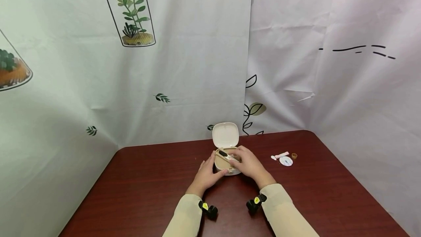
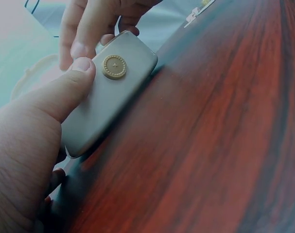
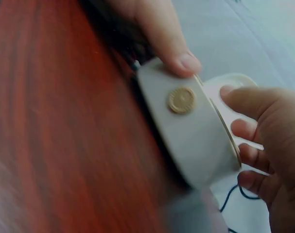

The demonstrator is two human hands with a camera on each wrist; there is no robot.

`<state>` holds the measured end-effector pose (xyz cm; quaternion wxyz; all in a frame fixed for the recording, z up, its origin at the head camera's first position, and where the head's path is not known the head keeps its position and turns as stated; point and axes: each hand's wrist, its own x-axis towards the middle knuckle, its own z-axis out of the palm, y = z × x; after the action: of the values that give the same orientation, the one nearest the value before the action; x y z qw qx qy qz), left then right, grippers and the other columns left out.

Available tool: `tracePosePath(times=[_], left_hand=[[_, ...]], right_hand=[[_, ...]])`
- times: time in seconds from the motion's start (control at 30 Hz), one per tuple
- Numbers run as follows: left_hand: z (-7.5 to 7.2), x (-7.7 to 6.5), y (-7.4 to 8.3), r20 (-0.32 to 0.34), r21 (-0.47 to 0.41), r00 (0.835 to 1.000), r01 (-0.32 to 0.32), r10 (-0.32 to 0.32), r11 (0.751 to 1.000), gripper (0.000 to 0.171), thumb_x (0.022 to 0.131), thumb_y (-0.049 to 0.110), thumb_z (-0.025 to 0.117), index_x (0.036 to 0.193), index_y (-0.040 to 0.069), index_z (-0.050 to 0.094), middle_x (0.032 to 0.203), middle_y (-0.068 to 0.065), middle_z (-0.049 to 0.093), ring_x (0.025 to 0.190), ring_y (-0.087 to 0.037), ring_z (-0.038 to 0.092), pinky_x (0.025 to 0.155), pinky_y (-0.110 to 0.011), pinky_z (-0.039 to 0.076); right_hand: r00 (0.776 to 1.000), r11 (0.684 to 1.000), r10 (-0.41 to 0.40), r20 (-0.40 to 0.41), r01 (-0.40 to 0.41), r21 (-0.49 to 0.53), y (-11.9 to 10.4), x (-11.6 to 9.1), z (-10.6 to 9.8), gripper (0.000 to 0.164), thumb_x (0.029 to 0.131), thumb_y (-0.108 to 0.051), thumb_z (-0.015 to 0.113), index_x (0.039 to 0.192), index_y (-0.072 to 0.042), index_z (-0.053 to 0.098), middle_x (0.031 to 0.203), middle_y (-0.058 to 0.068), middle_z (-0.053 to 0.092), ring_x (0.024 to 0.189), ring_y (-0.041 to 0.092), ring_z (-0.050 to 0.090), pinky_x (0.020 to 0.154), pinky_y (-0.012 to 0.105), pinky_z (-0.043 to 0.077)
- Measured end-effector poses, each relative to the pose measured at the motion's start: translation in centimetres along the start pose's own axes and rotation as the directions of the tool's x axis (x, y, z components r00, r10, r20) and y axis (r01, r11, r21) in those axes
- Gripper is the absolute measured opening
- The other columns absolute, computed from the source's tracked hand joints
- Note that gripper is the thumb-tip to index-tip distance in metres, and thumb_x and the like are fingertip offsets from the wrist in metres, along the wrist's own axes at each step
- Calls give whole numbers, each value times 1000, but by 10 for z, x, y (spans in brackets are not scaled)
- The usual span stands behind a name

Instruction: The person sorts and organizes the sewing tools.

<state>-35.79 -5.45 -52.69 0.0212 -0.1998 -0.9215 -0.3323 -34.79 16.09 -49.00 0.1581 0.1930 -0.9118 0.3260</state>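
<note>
A small cream case stands on the table, its lid raised at the back. On its front wall is a round gold button, also facing the right wrist view. My left hand grips the case's left side, thumb on the front rim. Over the case's tan inside, my right hand pinches a slim white device with a black end. The device's exact kind cannot be told. In the right wrist view the right fingers are curled beside the case rim, and the device is hidden.
To the right on the dark red wooden table lie a white printed disc, a pink-and-white strip, a small white oval piece and a brownish-gold ring. A printed white curtain hangs behind the table's back edge.
</note>
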Motion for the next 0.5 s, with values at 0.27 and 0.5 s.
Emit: tracePosePath(times=[0.27, 0.5], left_hand=[[0, 0, -1, -10, -17, 1000, -6, 6, 1000, 104, 89, 63, 66, 161, 3, 21, 160, -18, 35, 147, -31, 36, 121, -55, 19], [2, 0, -3, -8, -18, 1000, 0, 0, 1000, 105, 88, 65, 66, 162, 6, 20, 161, -17, 34, 148, -30, 34, 122, -52, 17]], right_hand=[[984, 999, -7, -177, 14, 41, 31, -4, -25, 19, 90, -9, 75, 109, -10, 76, 105, 6, 69, 96, 23, 64, 86, 46, 53], [959, 995, 81, -273, -94, -34, 64, -18, -54, 17, 96, -10, 67, 111, -7, 74, 111, 11, 70, 105, 34, 64, 91, 55, 50]])
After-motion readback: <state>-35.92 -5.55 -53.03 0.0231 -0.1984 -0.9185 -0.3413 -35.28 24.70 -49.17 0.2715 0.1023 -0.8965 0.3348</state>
